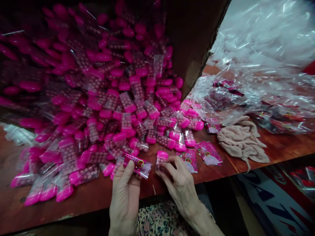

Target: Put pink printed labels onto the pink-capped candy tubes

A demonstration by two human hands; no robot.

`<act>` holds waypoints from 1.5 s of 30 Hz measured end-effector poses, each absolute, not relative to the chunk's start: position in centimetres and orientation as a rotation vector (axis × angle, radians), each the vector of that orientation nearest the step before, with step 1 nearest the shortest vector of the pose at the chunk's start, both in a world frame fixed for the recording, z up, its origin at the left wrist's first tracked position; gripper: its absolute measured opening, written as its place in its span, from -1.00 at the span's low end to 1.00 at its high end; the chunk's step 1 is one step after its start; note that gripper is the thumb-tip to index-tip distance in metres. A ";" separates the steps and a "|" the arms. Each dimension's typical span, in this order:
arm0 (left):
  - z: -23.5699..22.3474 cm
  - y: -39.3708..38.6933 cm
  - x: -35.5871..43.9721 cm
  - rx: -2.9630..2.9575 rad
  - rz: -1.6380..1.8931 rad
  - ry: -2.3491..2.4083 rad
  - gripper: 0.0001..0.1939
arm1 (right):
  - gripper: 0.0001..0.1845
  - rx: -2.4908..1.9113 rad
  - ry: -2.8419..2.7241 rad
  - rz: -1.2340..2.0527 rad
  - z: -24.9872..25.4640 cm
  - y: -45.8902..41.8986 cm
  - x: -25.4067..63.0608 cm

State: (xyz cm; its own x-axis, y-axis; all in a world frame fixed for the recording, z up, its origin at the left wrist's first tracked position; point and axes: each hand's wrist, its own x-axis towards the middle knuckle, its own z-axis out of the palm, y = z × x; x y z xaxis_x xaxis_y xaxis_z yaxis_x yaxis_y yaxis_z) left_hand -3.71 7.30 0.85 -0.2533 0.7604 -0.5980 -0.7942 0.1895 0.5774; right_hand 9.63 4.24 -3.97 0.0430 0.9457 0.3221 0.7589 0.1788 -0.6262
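Packets handled at edge of pink-capped heap (105,108) on tabletop (83,209)
A red-banded packet (137,165) is gripped by the left hand (124,200), a pink-capped tube (161,162) pinched by the right hand (179,180), both just before the heap; a cardboard box wall (189,49) rises behind it, crumpled plastic wrap (246,55) and beige cloth (242,141) lie right of it.

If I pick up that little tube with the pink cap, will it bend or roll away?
The pink-capped tube in the right hand looks hard, so it probably won't bend. It seems light, since fingers pinch it easily. Its rounded shape might roll on the wooden table, though the clear bags in the heap could slow it.
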 end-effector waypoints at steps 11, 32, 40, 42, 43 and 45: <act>0.5 7.6 -2.9 -0.018 1.438 0.999 -0.87 | -0.33 -1.805 -1.536 0.443 -5.0 4.2 9.2; 0.1 6.9 -0.9 0.183 1.384 1.120 -0.83 | -0.91 -1.336 -1.194 0.795 -1.5 4.2 9.2; 0.0 6.9 -0.8 0.187 1.369 1.139 -0.88 | -0.81 -1.310 -1.106 0.935 -2.3 4.1 9.3; -0.2 6.8 -0.7 0.197 1.350 1.138 -0.85 | -0.76 -1.329 -1.077 0.917 -2.4 4.3 9.2; -0.3 6.7 -0.7 0.207 1.346 1.139 -0.84 | -0.77 -1.332 -1.071 0.913 -2.3 4.4 9.2; -0.4 6.6 -0.7 0.233 1.345 1.146 -0.81 | -0.87 -1.315 -1.083 0.919 -2.1 4.5 9.2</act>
State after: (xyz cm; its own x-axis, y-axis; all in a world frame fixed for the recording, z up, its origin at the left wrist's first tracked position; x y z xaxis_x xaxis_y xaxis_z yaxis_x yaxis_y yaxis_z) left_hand -0.66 6.59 -0.42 -0.1890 0.8396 -0.5093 -0.6363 0.2903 0.7147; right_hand 9.21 4.53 -2.14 0.2693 0.9593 0.0850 0.0722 0.0679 -0.9951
